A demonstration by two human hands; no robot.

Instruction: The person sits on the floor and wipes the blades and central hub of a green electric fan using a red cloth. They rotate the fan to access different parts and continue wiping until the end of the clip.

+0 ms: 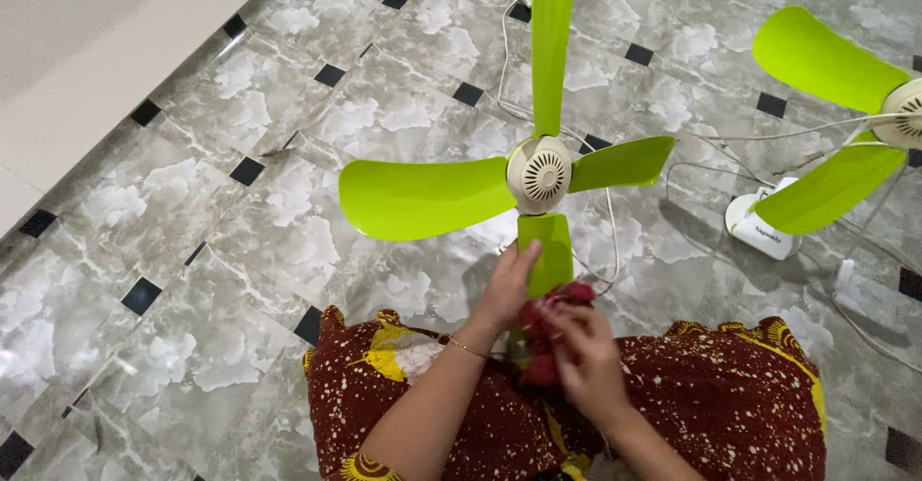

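A: Head view, looking down. Landmark: white hub (540, 175) of the near fan (519, 179), which lies on the grey marble floor (240, 251). Four lime-green blades radiate from that hub. Entry for the left hand (507, 287)?

B: Left hand sits just below the hub, fingers extended and pressed flat against the left edge of the lower blade (549, 251). Open, steadying, not wrapped around anything.

A: Right hand (584, 347)?

B: Further below the hub, just right of the left hand. Fingers curled closed around a red cloth (552, 332); the cloth touches the tip of the lower blade. Hidden fingertips: exact hold cannot be read.

A: Surroundings?

B: Dark red patterned garment (730, 395) covers the lap, below the hub. A second green fan (855, 116) lies well right of the hub, a small white box (759, 224) near it. Thin white cables (615, 241) trail across the floor beside the hub.
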